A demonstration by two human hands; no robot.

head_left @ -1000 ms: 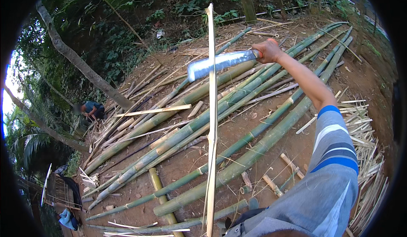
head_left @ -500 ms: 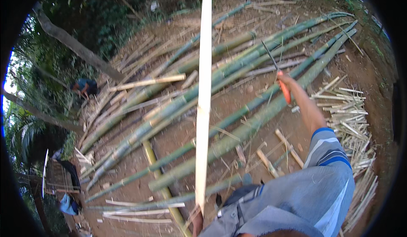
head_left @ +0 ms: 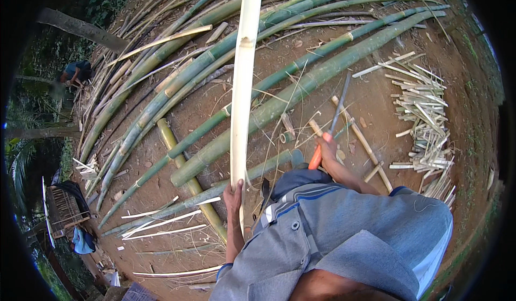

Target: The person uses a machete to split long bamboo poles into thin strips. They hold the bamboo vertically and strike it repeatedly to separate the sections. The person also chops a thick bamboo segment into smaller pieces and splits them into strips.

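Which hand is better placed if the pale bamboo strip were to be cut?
Probably the right hand: it grips the large knife by its orange handle, while the left hand holds the bamboo strip.

You're outdoors on brown dirt ground (head_left: 376,107), dry leaves scattered. Your upper left: dark green foliage (head_left: 107,2) and a thick grey tree trunk (head_left: 80,27). Below those, a second trunk (head_left: 40,132), then palm fronds (head_left: 22,164). Lower left: slatted platform (head_left: 65,205), dark sheet (head_left: 76,189) along it. Sparse grass (head_left: 475,56) down your right. Soft daylight; woods in shade.
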